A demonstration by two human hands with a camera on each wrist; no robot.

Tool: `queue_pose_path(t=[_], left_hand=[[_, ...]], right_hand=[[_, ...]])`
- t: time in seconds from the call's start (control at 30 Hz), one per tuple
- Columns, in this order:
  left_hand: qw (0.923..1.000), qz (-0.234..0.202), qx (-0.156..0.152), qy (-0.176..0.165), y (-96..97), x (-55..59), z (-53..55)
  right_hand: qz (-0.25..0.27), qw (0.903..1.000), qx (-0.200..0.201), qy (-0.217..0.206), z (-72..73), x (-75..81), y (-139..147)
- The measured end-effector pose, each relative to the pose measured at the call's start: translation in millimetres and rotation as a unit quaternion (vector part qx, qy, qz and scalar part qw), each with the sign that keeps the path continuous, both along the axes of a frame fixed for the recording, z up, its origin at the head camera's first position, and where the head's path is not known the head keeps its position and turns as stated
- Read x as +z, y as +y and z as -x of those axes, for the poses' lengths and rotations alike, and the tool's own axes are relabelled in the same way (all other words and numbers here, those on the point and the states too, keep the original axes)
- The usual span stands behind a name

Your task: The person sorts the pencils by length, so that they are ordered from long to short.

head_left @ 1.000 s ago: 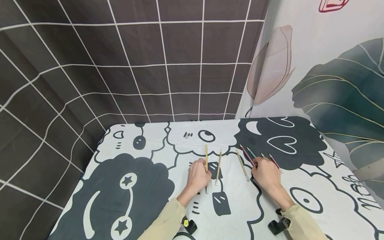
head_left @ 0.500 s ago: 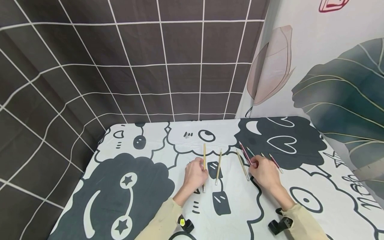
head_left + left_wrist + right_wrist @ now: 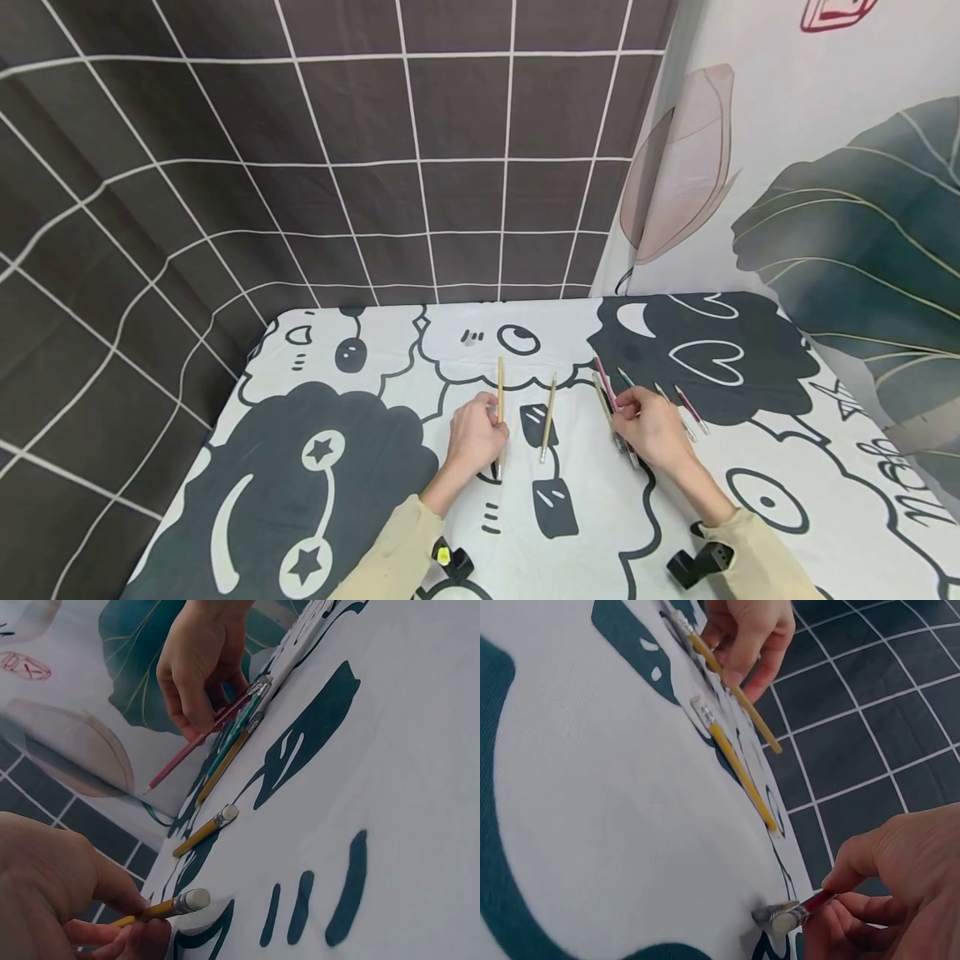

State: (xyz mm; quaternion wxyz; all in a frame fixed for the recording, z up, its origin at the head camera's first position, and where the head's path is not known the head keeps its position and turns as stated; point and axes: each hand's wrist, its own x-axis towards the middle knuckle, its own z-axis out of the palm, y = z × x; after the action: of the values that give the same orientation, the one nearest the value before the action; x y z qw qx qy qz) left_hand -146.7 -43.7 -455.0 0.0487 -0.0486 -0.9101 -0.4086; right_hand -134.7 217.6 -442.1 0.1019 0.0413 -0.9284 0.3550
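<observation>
Nearby, between the two hands, a lone pencil [image 3: 549, 417] lay on the cartoon-printed cloth [image 3: 607, 517], yellow and apart from the rest. The person's left hand [image 3: 476, 435] pinched a yellow pencil [image 3: 500, 379] just left of it. The right hand [image 3: 651, 427] gripped a red pencil [image 3: 602, 375] between thumb and fingers, above the right part of the same cloth. Close beside the red one was a neighbouring pencil [image 3: 602, 400], also yellowish, crowding that spot; whether the two touched could not be told. A teal pencil [image 3: 626, 377] poked out past the right hand, and on the far side of that hand lay a dark red pencil [image 3: 688, 403] and one more slim pencil [image 3: 661, 391]. Behind the cloth hung a dark checked curtain [image 3: 352, 200], and to the right a pale sheet [image 3: 795, 92] with leaf prints. A small black device sat at each wrist, below the beige sleeves [image 3: 401, 546].

In the head view, the right hand covered the teal pencil's lower part and some of the slim pencil, whose colour was hard to make out. In the left wrist view, the left hand hid most of the yellow pencil but left its eraser showing. In the right wrist view, a blurred grey end beside the red pencil's eraser was unclear.
</observation>
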Motion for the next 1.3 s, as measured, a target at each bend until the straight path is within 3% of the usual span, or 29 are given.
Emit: queue_pose_path(t=[0.4, 0.83, 1.13, 1.3], left_hand=[[0.9998, 0.008, 0.016, 0.004, -15.8, 3.0, -1.0], [0.9983, 0.022, 0.051, -0.020, -36.7, 2.9, -1.3], [0.9979, 0.024, 0.053, -0.028, -53.0, 3.1, -2.9], [0.9977, 0.038, 0.054, -0.015, -64.4, 2.0, -3.3]], right_hand=[[0.038, 0.9984, 0.014, -0.040, -0.8, 4.1, -15], [0.126, 0.9866, 0.023, -0.101, -1.2, 9.1, -43], [0.143, 0.9831, 0.036, -0.108, 0.1, 9.2, -60], [0.153, 0.9804, 0.047, -0.115, 0.8, 7.9, -70]])
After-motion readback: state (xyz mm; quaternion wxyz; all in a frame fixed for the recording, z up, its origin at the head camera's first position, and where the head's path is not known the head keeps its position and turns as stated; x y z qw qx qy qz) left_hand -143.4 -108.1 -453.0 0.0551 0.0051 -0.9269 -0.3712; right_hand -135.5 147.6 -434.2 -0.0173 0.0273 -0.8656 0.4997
